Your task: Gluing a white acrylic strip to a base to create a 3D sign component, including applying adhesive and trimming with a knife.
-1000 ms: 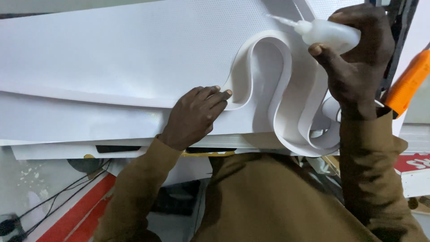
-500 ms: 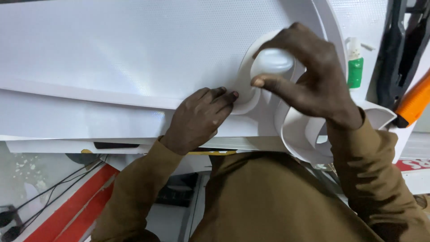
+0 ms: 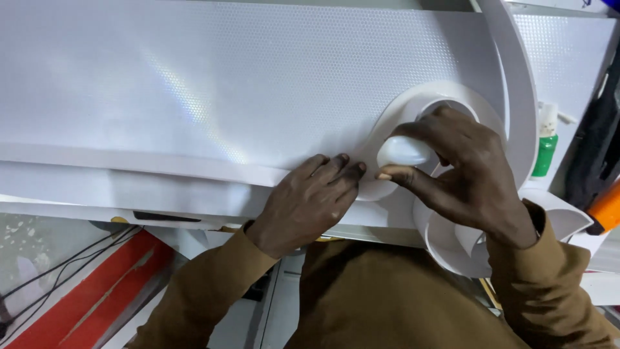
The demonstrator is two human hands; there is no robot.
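Nearest the camera, brown sleeves fill the bottom edge and hide the desk front below the wrists. The right hand is curled over a small white bottle, fingers closed around it; only its rounded end shows, and its tip is hidden under the palm. Just left of those fingers, the left hand lies flat, fingers stretched out and pressing down on the edge of a white strip, holding nothing. That strip loops around the right hand and curls away beneath the wrist, where its end is lost among coils. Under both hands sits a large white sheet with a fine dotted texture, catching a faint rainbow sheen, cut off at the top and left. Right of the fingers, a green bottle stands half hidden behind the strip. Lower left, dark cables cross a red surface.
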